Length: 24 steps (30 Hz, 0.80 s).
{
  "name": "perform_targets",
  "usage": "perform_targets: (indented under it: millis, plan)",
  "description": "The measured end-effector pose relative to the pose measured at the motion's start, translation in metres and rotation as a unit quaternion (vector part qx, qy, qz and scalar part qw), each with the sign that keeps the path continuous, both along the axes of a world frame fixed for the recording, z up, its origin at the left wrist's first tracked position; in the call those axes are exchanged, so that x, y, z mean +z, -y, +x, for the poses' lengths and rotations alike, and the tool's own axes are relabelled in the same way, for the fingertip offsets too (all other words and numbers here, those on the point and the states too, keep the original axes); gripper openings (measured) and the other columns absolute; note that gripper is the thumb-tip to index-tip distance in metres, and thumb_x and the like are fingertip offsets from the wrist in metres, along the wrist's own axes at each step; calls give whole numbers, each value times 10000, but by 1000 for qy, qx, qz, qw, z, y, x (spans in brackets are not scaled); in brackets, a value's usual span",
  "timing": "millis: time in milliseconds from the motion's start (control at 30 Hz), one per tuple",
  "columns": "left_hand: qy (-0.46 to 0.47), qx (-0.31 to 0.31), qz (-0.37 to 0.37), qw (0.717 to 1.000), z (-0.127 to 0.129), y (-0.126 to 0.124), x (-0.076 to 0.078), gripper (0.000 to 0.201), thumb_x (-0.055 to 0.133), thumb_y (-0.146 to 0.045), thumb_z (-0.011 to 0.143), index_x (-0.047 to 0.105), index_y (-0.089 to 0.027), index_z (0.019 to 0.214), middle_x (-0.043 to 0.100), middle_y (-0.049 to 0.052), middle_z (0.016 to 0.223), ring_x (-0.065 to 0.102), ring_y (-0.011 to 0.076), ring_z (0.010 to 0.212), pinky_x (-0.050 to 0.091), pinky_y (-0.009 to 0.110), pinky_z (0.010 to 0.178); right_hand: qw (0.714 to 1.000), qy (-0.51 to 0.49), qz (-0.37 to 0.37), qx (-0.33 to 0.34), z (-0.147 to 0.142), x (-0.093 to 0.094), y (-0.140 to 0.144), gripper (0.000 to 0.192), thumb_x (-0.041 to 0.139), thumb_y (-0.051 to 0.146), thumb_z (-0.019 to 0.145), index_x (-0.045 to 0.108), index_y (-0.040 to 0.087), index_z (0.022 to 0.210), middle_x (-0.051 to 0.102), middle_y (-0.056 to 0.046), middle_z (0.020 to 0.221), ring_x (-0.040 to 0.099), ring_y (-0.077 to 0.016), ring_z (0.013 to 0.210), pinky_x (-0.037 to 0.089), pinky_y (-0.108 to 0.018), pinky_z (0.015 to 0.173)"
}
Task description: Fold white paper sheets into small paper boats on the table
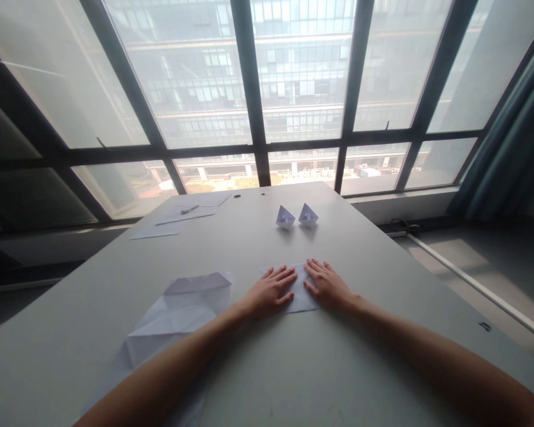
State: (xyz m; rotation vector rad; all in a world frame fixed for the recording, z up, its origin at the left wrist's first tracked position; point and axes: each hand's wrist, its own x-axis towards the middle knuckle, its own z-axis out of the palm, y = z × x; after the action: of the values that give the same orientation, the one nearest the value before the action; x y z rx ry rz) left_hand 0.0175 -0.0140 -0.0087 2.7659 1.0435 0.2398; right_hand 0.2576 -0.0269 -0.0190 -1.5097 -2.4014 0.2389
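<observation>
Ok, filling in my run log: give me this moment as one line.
left hand: flat on folded paper | right hand: flat on folded paper | beyond: two paper boats

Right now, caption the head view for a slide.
Both hands, left and right, press flat on a paper on the table; two paper boats beyond.

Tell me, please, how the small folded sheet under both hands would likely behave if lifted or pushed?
The folded paper looks thin, so it is probably very light and floppy. Lying flat on the smooth table, it would likely slide easily. The left hand and right hand press it flat; released, its folds may spring up.
</observation>
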Motion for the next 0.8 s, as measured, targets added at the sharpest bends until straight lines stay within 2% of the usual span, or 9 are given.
perform_targets:
  millis: [300, 500, 600, 700, 800]
  plan:
    - [2, 2, 2, 1000, 0, 0, -1, 572, 405, -497, 1000, 347, -284, 1527, 292, 14, 1600, 234, 254, 1484, 169, 466, 1211, 1000, -9, 5, -8, 0, -3, 0, 611, 419, 408, 962, 386, 110, 1495, 336, -153, 1569, 277, -253, 1462, 139, -440, 1202]
    - [9, 1, -3, 1000, 0, -1, 0, 564, 413, -488, 997, 360, -290, 1522, 290, 11, 1601, 234, 263, 1484, 164, 469, 1212, 995, -2, 18, -101, 1, -7, -4, 609, 431, 364, 945, 419, 46, 1465, 376, -195, 1539, 294, -287, 1449, 147, -452, 1196]
    - [7, 0, -4, 1000, 0, -1, 1, 565, 412, -489, 998, 356, -289, 1524, 287, 11, 1602, 232, 263, 1484, 162, 471, 1212, 993, -7, 28, -114, 3, -9, -6, 609, 447, 352, 937, 430, 30, 1454, 391, -204, 1527, 309, -294, 1440, 167, -456, 1194]
    - [7, 1, -2, 1000, 0, 0, 1, 566, 411, -492, 998, 354, -290, 1524, 287, 12, 1602, 231, 264, 1484, 161, 469, 1212, 994, -24, 47, -97, 4, -8, -6, 595, 465, 319, 932, 435, 28, 1450, 387, -203, 1530, 306, -286, 1445, 175, -456, 1197]
    - [6, 1, -1, 1000, 0, 0, 0, 573, 404, -500, 1000, 340, -293, 1531, 283, 13, 1603, 229, 264, 1485, 159, 469, 1212, 996, -50, 67, -15, 5, -3, -6, 533, 454, 270, 940, 477, 64, 1431, 412, -168, 1523, 323, -240, 1443, 189, -409, 1205]
